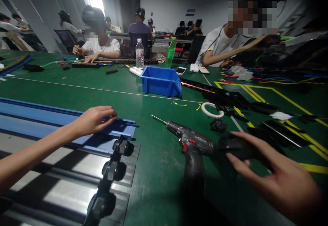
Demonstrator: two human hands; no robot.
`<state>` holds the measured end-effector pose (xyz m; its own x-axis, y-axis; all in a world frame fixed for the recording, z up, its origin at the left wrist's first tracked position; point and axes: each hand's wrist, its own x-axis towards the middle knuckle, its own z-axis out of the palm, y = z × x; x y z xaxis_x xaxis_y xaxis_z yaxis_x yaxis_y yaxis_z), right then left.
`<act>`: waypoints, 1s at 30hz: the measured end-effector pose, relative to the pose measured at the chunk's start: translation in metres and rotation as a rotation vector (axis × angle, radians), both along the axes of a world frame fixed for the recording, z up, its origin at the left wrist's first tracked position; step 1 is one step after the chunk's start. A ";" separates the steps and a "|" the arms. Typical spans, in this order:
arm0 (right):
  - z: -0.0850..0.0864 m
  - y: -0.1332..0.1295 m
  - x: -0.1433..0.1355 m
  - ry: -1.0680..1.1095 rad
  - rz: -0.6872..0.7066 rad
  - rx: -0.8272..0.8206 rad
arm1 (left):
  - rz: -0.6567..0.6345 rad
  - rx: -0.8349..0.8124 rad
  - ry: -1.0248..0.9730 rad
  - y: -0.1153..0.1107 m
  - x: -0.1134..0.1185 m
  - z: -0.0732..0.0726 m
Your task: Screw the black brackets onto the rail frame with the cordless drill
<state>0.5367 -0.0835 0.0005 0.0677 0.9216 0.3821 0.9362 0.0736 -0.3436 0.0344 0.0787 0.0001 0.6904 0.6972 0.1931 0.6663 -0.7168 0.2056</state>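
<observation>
My left hand (98,120) hovers at the end of a blue metal profile (64,116), its fingers curled together. Whatever may be between those fingertips is hidden. Beside it lie silver panels (77,164) with a row of black cable glands (110,171) along their ends. My right hand (279,174) is closed around a dark black part (237,145), thumb and fingers on either side; its exact kind is lost in shadow. Just left of that part, a black and red cordless drill (194,142) rests on the green table, its long bit pointing toward the left hand.
A blue plastic bin (161,82) stands mid-table, near a water bottle (139,53) and a green bottle (170,53). A white tape ring (212,110) and black parts lie at right. Two people (99,46) (222,45) sit across the table.
</observation>
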 end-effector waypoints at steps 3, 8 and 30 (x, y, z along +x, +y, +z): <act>0.018 0.028 -0.067 0.156 0.352 -0.168 | 0.043 0.001 -0.064 0.017 0.016 -0.009; 0.003 0.083 -0.151 0.179 0.681 -0.376 | 0.075 -0.023 -0.092 0.026 0.031 -0.022; -0.045 0.115 -0.170 0.456 0.788 -0.357 | 0.038 -0.206 -0.109 0.022 0.032 -0.023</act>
